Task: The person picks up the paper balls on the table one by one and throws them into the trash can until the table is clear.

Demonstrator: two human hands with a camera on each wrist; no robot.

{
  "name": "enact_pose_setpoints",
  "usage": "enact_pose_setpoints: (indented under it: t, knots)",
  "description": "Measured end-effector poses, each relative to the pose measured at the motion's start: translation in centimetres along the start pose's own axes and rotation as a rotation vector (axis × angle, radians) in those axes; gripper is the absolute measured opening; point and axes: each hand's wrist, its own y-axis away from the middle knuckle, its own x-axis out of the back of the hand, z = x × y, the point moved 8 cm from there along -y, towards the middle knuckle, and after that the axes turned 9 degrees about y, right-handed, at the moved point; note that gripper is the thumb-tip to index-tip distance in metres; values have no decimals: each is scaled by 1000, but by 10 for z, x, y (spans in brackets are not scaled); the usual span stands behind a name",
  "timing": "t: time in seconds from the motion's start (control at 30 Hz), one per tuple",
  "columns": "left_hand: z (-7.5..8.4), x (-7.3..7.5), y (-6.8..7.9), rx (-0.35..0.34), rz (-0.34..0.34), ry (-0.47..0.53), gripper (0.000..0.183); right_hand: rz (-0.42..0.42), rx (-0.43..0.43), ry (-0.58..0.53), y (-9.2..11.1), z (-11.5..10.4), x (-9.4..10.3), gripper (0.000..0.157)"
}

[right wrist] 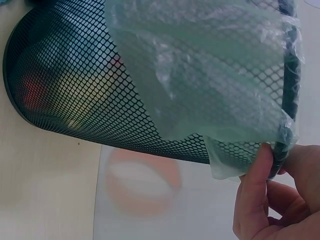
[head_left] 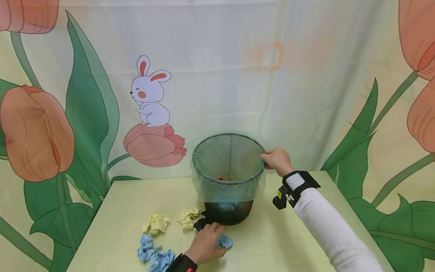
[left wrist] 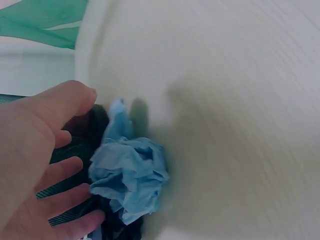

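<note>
A black mesh wastebasket [head_left: 234, 213], lined with a thin pale-green plastic bag [head_left: 210, 190], stands toward the back of the table. My right hand [head_left: 279, 160] pinches its rim and the bag edge on the right side, fingers and thumb on either side in the right wrist view [right wrist: 270, 192]. In front of the basket, my left hand [head_left: 206, 243] reaches over a blue crumpled paper ball [head_left: 225, 241]. The left wrist view shows the fingers spread beside that ball [left wrist: 131, 175], not closed round it. Black crumpled paper [head_left: 201, 223] lies just past the left fingers.
Left of the left hand lie two yellow crumpled papers [head_left: 157, 223] and blue crumpled papers [head_left: 161, 260]. Red and yellowish pieces show through the basket's mesh [right wrist: 80, 90]. A printed curtain [head_left: 217, 94] hangs behind the pale table [head_left: 278, 241].
</note>
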Motion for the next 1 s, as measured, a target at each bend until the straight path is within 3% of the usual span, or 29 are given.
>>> enact_pose_setpoints:
  t: [0.2,0.43,0.7,1.0]
  knots:
    - [-11,-16,2,36,-21,-129,58,2,-3,2,1,0,0,37]
    - [-18,-26,1,56,44,-267,55,6,5,5,2,0,1,36]
    - [-32,-32,5,155,30,-237,50,-5,-3,-4,3,0,1,38]
    - [-28,-29,3,127,35,-265,43,-2,-7,-1,2,0,1,38]
